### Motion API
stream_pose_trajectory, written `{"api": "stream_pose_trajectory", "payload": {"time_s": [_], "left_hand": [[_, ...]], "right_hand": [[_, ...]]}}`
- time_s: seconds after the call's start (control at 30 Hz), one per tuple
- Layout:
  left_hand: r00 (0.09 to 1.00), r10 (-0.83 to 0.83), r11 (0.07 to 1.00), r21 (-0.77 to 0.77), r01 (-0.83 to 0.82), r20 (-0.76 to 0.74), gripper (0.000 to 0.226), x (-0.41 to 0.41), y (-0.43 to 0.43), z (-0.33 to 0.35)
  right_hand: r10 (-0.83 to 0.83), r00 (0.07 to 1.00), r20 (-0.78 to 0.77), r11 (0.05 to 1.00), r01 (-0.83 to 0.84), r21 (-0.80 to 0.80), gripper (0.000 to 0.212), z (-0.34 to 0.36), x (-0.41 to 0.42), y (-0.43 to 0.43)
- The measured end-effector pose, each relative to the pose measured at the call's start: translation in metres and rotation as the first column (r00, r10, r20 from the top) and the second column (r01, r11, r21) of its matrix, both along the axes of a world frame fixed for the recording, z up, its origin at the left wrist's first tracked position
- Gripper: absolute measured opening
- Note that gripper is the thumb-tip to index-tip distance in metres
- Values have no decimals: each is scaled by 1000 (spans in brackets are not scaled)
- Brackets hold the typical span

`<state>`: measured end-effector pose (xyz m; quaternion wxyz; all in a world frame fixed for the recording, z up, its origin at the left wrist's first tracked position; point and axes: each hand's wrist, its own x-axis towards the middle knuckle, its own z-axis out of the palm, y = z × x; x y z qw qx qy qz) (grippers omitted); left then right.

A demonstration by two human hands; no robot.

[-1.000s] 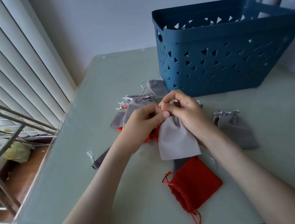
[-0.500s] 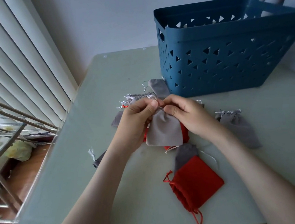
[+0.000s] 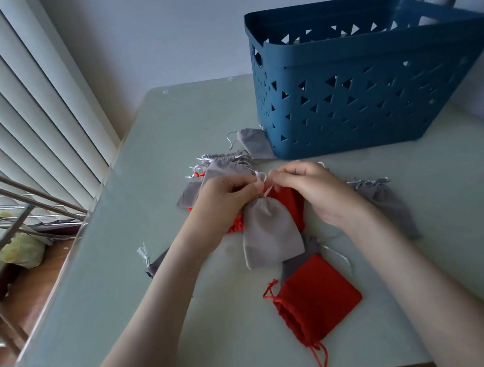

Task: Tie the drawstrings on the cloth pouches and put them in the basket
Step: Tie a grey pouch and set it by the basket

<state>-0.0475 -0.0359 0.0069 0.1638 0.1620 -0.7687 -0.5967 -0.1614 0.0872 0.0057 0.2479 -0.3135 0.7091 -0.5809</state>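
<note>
A grey cloth pouch (image 3: 270, 235) hangs from its white drawstring (image 3: 261, 178) with its neck gathered. My left hand (image 3: 226, 200) pinches the string at the pouch's neck. My right hand (image 3: 311, 189) pinches the other end of the string just to the right. The blue plastic basket (image 3: 372, 84) with triangular holes stands behind my hands at the back right. A red pouch (image 3: 315, 300) lies flat near the table's front. Another red pouch (image 3: 290, 201) lies under my hands. Several grey pouches (image 3: 222, 170) lie in a heap left of the basket.
A grey pouch (image 3: 388, 202) with its neck drawn in lies right of my right hand. One more grey pouch (image 3: 253, 142) touches the basket's left corner, and a dark grey one (image 3: 154, 264) sits partly under my left forearm. The pale green table (image 3: 151, 162) ends at vertical blinds (image 3: 24, 114) on the left.
The grey pouch's neck has been drawn tight. My hands have parted slightly, and a loop of white string now shows between them. The pouch hangs lower from the string.
</note>
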Motion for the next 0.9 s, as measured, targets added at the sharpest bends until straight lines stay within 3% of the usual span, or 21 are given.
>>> {"api": "stream_pose_trajectory", "payload": {"time_s": [0.07, 0.17, 0.3, 0.4, 0.5, 0.6, 0.9], "left_hand": [[999, 45, 999, -29, -45, 6, 16, -2, 2, -2], [994, 106, 993, 53, -106, 1, 7, -5, 3, -5], [990, 137, 990, 24, -137, -12, 7, -4, 4, -5], [985, 171, 985, -29, -171, -23, 13, -2, 4, -3], [988, 153, 981, -122, -152, 2, 13, -1, 3, -4], [988, 140, 977, -170, -126, 72, 14, -2, 5, -6], [985, 157, 970, -197, -142, 67, 21, -2, 8, -5]], "right_hand": [[-6, 991, 132, 997, 16, -74, 32, 3, 4, -1], [49, 975, 219, 984, -9, -179, 28, 3, 10, -2], [189, 978, 86, 965, -169, -203, 22, -2, 15, -1], [208, 978, -15, 965, -207, -160, 25, -1, 15, -1], [142, 986, -82, 977, -153, -147, 27, -2, 16, -2], [64, 997, -47, 981, -72, -183, 41, -6, 17, -5], [7, 980, -199, 998, -20, -65, 26, -8, 15, -9]]}}
